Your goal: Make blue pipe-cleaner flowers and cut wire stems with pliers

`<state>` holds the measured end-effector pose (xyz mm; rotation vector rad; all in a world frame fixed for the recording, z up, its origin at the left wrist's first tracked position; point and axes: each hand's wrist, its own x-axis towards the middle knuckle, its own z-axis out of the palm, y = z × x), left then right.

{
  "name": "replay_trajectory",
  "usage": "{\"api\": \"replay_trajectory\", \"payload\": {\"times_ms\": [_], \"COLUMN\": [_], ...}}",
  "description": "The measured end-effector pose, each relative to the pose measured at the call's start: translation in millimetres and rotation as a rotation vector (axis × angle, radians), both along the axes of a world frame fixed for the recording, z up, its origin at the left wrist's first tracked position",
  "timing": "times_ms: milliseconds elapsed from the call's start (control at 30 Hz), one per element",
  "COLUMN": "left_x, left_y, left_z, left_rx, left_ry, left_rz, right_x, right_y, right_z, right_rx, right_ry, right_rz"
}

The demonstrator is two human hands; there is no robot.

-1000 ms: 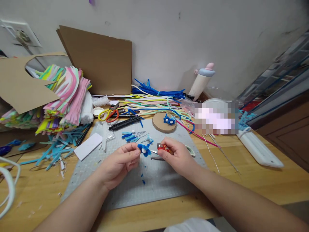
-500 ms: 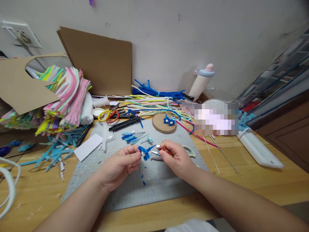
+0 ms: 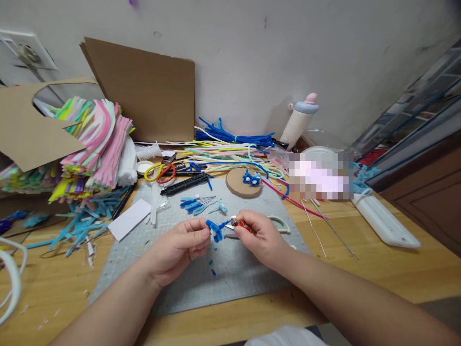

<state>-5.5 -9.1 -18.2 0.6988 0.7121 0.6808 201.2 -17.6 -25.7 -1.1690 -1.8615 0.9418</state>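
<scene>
Pinched between the thumb and fingers of my left hand (image 3: 189,240) is a blue fuzzy pipe-cleaner flower (image 3: 216,231) with a whitish centre. Its twisted stem points right, toward my right hand (image 3: 261,235). That hand is closed around a red lighter (image 3: 243,225), whose metal top sits at the stem's tip; I cannot make out a flame. Under my right hand lie scissors with a pale green handle (image 3: 283,224), partly covered. Blue petal pieces with wire ends (image 3: 196,204) and a small light-blue piece (image 3: 219,207) rest on the grey cutting mat (image 3: 180,293) beyond.
A cardboard disc (image 3: 243,189) carries small blue flowers. Behind are scissors with yellow and red handles (image 3: 166,174), loose coloured pipe cleaners (image 3: 223,156) and a leaning cardboard sheet (image 3: 151,91). Pipe-cleaner bundles (image 3: 104,129) fill the left; a bottle (image 3: 297,122) and a white glue gun (image 3: 387,221) are right.
My right hand has shifted slightly left, bringing the lighter's top to the tip of the flower's stem. My left hand stays nearly still with the flower. The view has shifted slightly.
</scene>
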Motion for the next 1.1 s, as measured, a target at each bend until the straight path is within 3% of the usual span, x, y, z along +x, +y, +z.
{"api": "replay_trajectory", "payload": {"times_ms": [967,1100], "left_x": [1.7,1.4], "left_y": [-1.3,-1.3], "left_z": [2.3,3.3], "left_rx": [-0.020,0.040], "left_ry": [0.050,0.094], "left_rz": [0.033,0.032], "right_x": [-4.7,-2.4], "right_y": [-6.7,-5.3], "right_z": [2.4,4.9], "right_rx": [-0.003,-0.017], "right_ry": [0.023,0.073], "right_rz": [0.072,0.080]}}
